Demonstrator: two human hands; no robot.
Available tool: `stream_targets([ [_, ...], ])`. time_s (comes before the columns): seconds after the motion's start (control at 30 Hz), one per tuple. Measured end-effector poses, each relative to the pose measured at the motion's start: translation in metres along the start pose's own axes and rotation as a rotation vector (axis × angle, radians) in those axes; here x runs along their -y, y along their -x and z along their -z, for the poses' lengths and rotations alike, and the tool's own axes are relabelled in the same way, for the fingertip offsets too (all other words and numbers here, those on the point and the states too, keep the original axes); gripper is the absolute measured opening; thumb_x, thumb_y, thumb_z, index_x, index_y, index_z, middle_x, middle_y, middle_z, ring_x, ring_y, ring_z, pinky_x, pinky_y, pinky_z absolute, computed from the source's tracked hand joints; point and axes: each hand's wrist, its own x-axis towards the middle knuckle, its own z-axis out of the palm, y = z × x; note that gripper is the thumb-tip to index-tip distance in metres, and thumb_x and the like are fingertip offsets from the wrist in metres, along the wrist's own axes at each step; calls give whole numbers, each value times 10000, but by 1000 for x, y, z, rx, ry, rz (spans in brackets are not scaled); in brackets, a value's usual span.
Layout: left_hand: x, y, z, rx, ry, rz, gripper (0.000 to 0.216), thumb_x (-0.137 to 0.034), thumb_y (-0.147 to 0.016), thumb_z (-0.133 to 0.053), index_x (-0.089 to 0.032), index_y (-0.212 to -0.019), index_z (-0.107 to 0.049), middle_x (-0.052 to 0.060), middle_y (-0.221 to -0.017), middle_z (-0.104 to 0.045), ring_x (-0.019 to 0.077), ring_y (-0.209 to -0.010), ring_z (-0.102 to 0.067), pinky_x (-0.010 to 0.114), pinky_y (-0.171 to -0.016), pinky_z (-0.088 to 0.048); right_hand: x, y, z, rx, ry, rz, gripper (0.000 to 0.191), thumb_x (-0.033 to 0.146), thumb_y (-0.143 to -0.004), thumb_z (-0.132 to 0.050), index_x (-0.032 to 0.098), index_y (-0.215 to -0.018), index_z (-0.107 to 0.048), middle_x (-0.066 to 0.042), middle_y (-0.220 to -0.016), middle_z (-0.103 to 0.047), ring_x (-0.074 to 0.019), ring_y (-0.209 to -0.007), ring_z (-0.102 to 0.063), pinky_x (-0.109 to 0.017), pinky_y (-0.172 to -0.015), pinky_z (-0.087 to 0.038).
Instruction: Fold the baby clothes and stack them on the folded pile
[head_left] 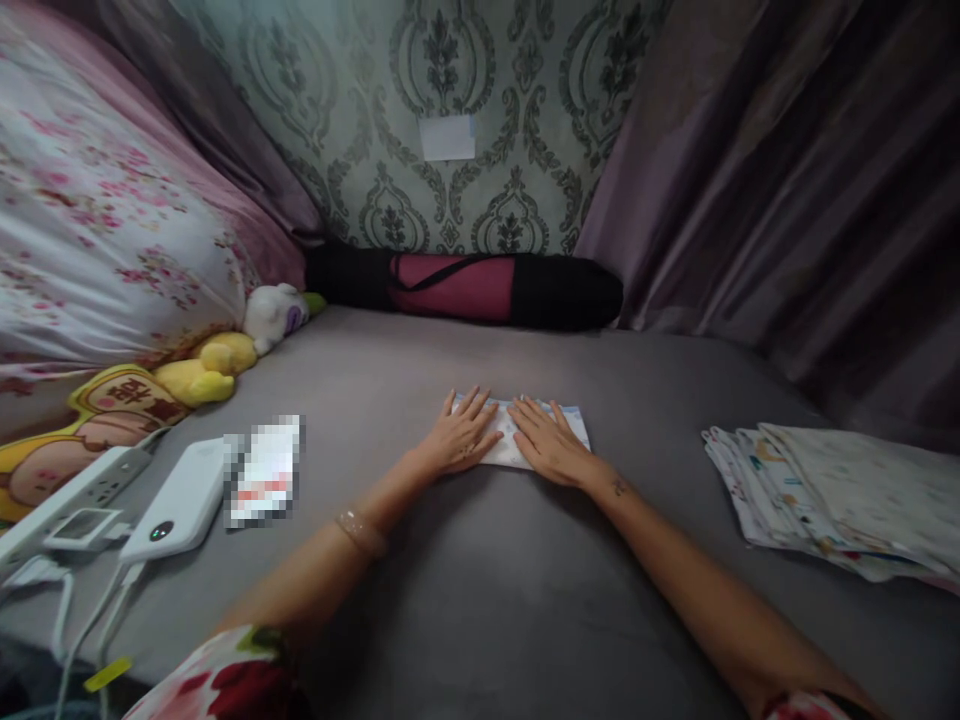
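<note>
A small folded white cloth (504, 452) with a faint print and a light blue edge lies flat on the grey bed sheet (480, 590). My left hand (463, 432) rests palm down over its left end, fingers spread. Over the right part lies my right hand (551, 440), also flat with its fingers apart. Both hands press on top of the cloth and grip nothing. Parts of the cloth under the palms are hidden.
A stack of folded printed cloths (847, 495) lies at the right. On the left are a white power bank (184, 495), a power strip (90, 490), cables, a blurred-out packet (266, 470) and plush toys (199, 370). A long black and maroon bag (457, 285) lies along the wall.
</note>
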Motion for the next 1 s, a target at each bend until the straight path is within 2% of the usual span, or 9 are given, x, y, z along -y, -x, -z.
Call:
stream_targets([
  [0.07,0,1,-1,-18,-6,-19,567,-520,-963,-216,-246,-1448,-323,83,-1535,-276,247,-1435,-163,514,-1149,-45,-4,4,-2,-44,62,-9,550,378,-965,-254,153,-1463,-322,-96,-1532,-270,-226,-1425,-178,-494,-1155,-73],
  [0.13,1,1,-3,22,1,-19,562,-523,-965,-213,-267,-1456,-303,73,-1536,-275,242,-1434,-170,514,-1148,-43,-8,7,-6,-38,79,-15,560,395,-967,-254,148,-1465,-317,-98,-1530,-276,-228,-1422,-192,-483,-1158,-83],
  [0.23,7,0,-2,109,35,-31,598,-557,-953,-218,-258,-1466,-285,86,-1538,-263,260,-1432,-175,526,-1141,-74,-13,9,-6,14,39,-14,568,411,-973,-220,155,-1475,-294,-90,-1534,-265,-217,-1422,-192,-471,-1158,-114],
  [0.4,21,0,-2,72,55,46,639,-555,-956,-148,-203,-1476,-271,86,-1553,-219,263,-1443,-116,492,-1152,-76,-24,15,-2,-20,80,-126,605,426,-970,-184,114,-1480,-271,-112,-1542,-231,-226,-1428,-168,-469,-1162,-104],
  [0.53,29,1,-5,142,86,59,668,-579,-945,-167,-195,-1487,-241,86,-1558,-197,275,-1443,-103,493,-1150,-92,-32,21,-4,19,78,-182,645,450,-965,-164,69,-1473,-275,-128,-1541,-223,-237,-1427,-169,-450,-1165,-120],
  [0.73,42,4,-8,61,120,149,663,-546,-955,-152,-155,-1478,-264,101,-1551,-218,258,-1443,-114,446,-1156,-134,-51,25,-11,-19,48,-236,662,464,-959,-144,73,-1484,-243,-135,-1548,-199,-236,-1432,-145,-430,-1164,-156],
  [0.87,46,6,-12,36,192,151,636,-526,-953,-212,-153,-1458,-315,102,-1536,-266,258,-1435,-156,439,-1159,-148,-55,27,-8,27,55,-236,669,456,-951,-182,45,-1474,-255,-154,-1540,-220,-248,-1428,-163,-423,-1156,-183],
  [0.93,46,6,-13,-32,270,182,610,-497,-957,-220,-143,-1436,-353,105,-1533,-274,243,-1433,-172,428,-1162,-162,-49,25,-1,52,71,-243,644,435,-954,-182,62,-1471,-271,-153,-1532,-245,-258,-1423,-183,-467,-1155,-154],
  [1.0,47,7,-14,-155,377,236,580,-462,-959,-225,-135,-1406,-395,105,-1522,-302,221,-1427,-201,405,-1163,-188,-36,18,7,19,100,-246,611,413,-959,-172,93,-1464,-298,-142,-1527,-266,-264,-1421,-189,-522,-1148,-104],
])
